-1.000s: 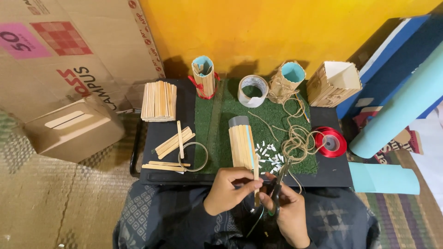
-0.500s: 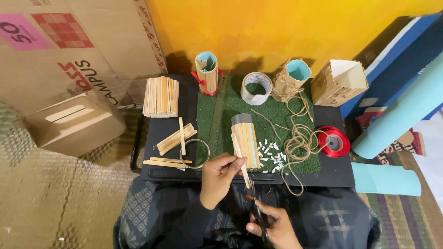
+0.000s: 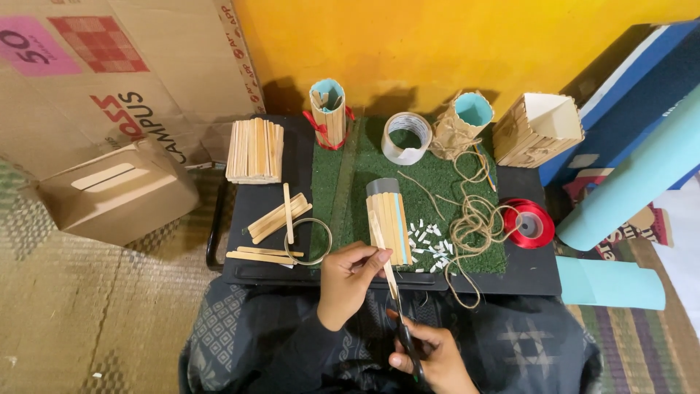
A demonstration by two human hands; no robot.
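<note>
The left hand (image 3: 348, 281) has come back toward the near edge of the surface (image 3: 248, 201) and now pinches a single wooden stick (image 3: 384, 257) between thumb and fingers, its far end lying against the half-covered tube (image 3: 390, 219); a second ago both hands were bunched together over the twine, and the stick was not yet raised like this; the right hand (image 3: 430, 357) has dropped lower over the lap and is closed round a pair of scissors (image 3: 403, 332), whose blades now meet the stick's near end, so the work looks to have moved from the cord to trimming a stick; the tube lies on the green mat (image 3: 343, 182) at the middle of the surface, slats already fixed along its side; small white offcuts (image 3: 430, 241) lie scattered just to its right, with loose twine (image 3: 470, 219) and a red ribbon spool (image 3: 529, 222) toward the right edge; a stack of sticks (image 3: 254, 149) sits at the far left corner, loose sticks (image 3: 273, 219) and a thin ring (image 3: 310, 241) near the front left; along the far edge stand two finished stick-clad tubes (image 3: 328, 113), a tape roll (image 3: 406, 137) and a stick box (image 3: 536, 130); behind rises a yellow wall (image 3: 452, 44), cardboard boxes (image 3: 117, 190) at the left on woven matting.
</note>
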